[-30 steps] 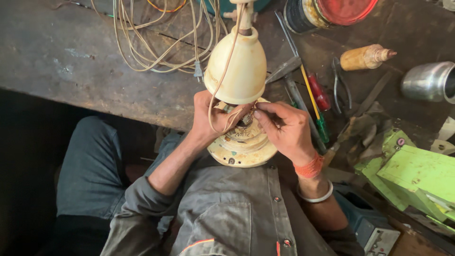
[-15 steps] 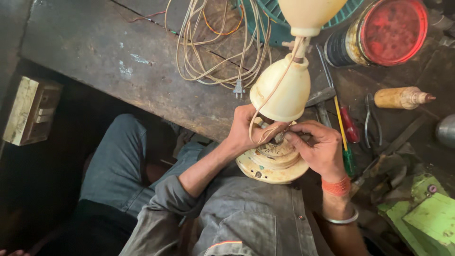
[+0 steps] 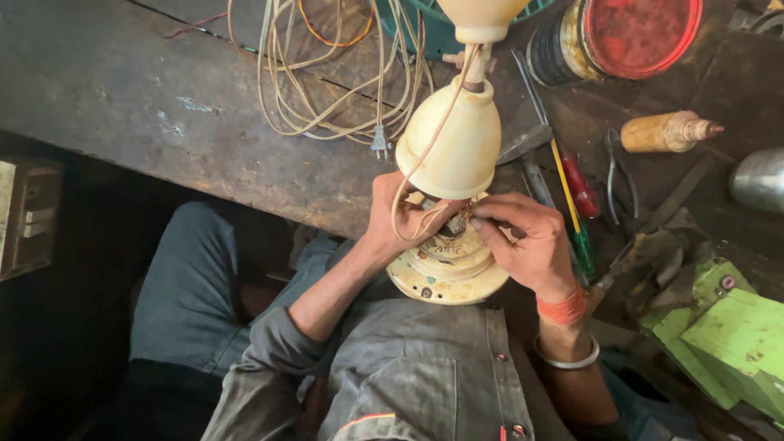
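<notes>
— Where the workbench edge (image 3: 245, 175) meets the person's lap, what sits there?

— A cream fan motor housing (image 3: 452, 143), cone-shaped, lying on the bench with its wide end toward the person. Below it, over the lap, is the round cream base plate (image 3: 447, 278) of the same unit, with the motor core showing between the two.

— And the hands?

— The left hand (image 3: 398, 219) grips the near rim of the assembly from the left, fingers curled closed around it and a thin cream wire (image 3: 425, 151) that loops up over the housing. The right hand (image 3: 527, 245) comes in from the right, thumb and forefinger pinched together on a small part at the motor core; what exactly is pinched is too small to tell.

— Anything on the wrists?

— An orange thread band (image 3: 563, 309) and a metal bangle (image 3: 567, 358) on the right forearm.

— What lies around them?

— A loose coil of pale cable (image 3: 327, 73) with a two-pin plug (image 3: 380, 143) lies on the bench just left of the housing. To the right are a yellow-shafted screwdriver (image 3: 563, 184), a red-handled one (image 3: 581, 189) and pliers (image 3: 618, 175), close together. Farther right lies a wooden-handled tool (image 3: 665, 132), and above it stands a tin with a red lid (image 3: 637, 33). Green painted blocks (image 3: 735, 339) sit at the lower right. The person wears a grey shirt (image 3: 425, 376) and blue-grey trousers (image 3: 184, 294).
</notes>
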